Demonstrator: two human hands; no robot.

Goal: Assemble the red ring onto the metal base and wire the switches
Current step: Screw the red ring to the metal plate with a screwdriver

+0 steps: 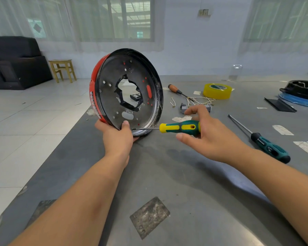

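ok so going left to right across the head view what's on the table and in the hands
red ring → metal base → left hand → yellow-green screwdriver → right hand → yellow tape roll → teal screwdriver

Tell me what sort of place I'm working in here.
Probably a small informal workshop in an ordinary room: a metal-topped bench strewn with a spare screwdriver, a yellow tape roll and loose wires, with a sofa and wooden stool behind.
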